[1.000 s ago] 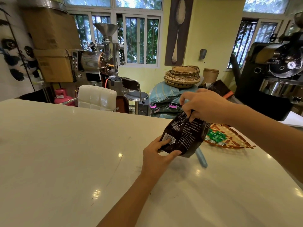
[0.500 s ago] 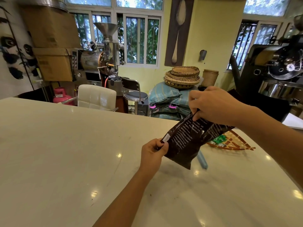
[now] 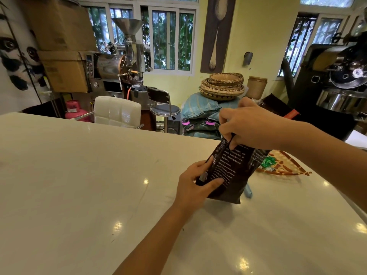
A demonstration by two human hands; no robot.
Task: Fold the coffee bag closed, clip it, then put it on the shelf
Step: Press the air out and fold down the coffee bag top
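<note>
Daylight enters through the windows (image 3: 170, 39); the countertop (image 3: 79, 175) shows glare spots, edges bend.

A glossy white tabletop (image 3: 69, 175) reflects ceiling lights. Behind it stand a white padded chair (image 3: 117, 112), a metal stool (image 3: 165, 110) and a coffee roaster (image 3: 121, 62). The wall (image 3: 264, 32) is yellow, with barred windows (image 3: 170, 40) showing green leaves. Cardboard boxes (image 3: 61, 46) stand stacked at left.

Both hands, left (image 3: 195, 182) and right (image 3: 250, 124), hold the coffee bag (image 3: 231, 171) upright.
</note>
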